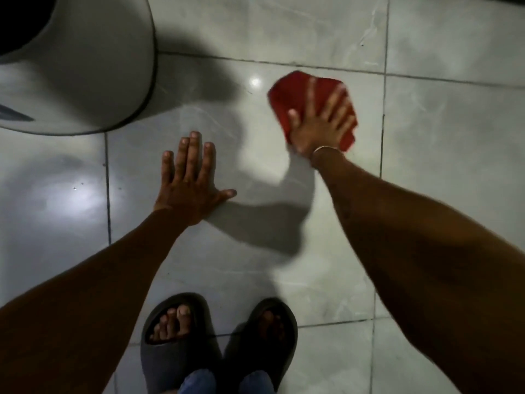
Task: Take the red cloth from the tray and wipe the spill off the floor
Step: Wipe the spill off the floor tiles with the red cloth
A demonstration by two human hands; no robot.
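Both forearms are bare, with no sleeves reaching into view, and the left hand (189,183) carries no jewellery. A thin gold-coloured bangle (326,150) circles the wrist just behind the right hand (321,127). Nearer the camera than the bangle, the feet sit in dark, thick-soled open-toe slides (181,348) with bare toes showing, and blue denim trouser cuffs (199,382) show just behind the slides.
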